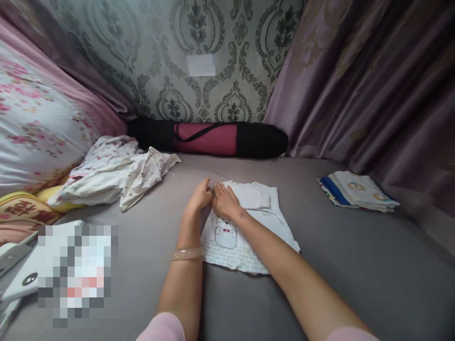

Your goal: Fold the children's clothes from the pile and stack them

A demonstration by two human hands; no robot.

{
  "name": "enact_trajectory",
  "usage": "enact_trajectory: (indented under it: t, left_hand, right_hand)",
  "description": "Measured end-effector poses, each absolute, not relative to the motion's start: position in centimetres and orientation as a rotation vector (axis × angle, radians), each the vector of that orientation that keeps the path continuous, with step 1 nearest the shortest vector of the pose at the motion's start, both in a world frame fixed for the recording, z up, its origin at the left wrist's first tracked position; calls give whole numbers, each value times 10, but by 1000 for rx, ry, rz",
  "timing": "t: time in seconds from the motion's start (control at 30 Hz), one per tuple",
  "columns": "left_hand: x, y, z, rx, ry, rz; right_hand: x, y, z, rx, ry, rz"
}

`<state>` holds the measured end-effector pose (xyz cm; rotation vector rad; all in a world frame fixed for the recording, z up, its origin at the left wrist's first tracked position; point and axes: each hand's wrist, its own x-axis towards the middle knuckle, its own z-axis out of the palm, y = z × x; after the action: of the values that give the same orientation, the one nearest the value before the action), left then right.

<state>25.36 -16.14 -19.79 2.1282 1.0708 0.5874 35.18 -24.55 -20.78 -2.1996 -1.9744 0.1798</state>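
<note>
A small white baby shirt (249, 258), printed with a bear wearing a red bow and lines of lettering, lies flat on the grey sheet. One sleeve (253, 199) is folded across its upper part. My right hand (225, 201) rests flat on the shirt's upper left area, fingers stretched out. Beside it, at the shirt's left edge, is my left hand (202, 195), turned on its side with the fingers extended; its palm side is hidden. A clear bangle circles my left wrist.
Folded clothes (362, 192) are stacked on the right. Crumpled white clothes (131, 170) lie at left, near a floral pillow (39, 113). A black and red long bag (206, 139) lines the wall. A white device (31, 265), partly pixelated, sits at lower left. Purple curtains (341, 76) hang right.
</note>
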Motion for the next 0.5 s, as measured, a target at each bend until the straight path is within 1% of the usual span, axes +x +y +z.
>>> enact_trajectory:
  t: [0.23, 0.4, 0.5]
  left_hand:
    - [260, -168, -192, 2202, 1025, 532]
    - [263, -177, -183, 2252, 994, 466]
    - [263, -181, -176, 2286, 992, 446]
  right_hand:
    - [368, -263, -189, -2116, -1884, 320]
    - [403, -315, -185, -2216, -1814, 297]
    - [424, -357, -186, -2249, -1729, 202]
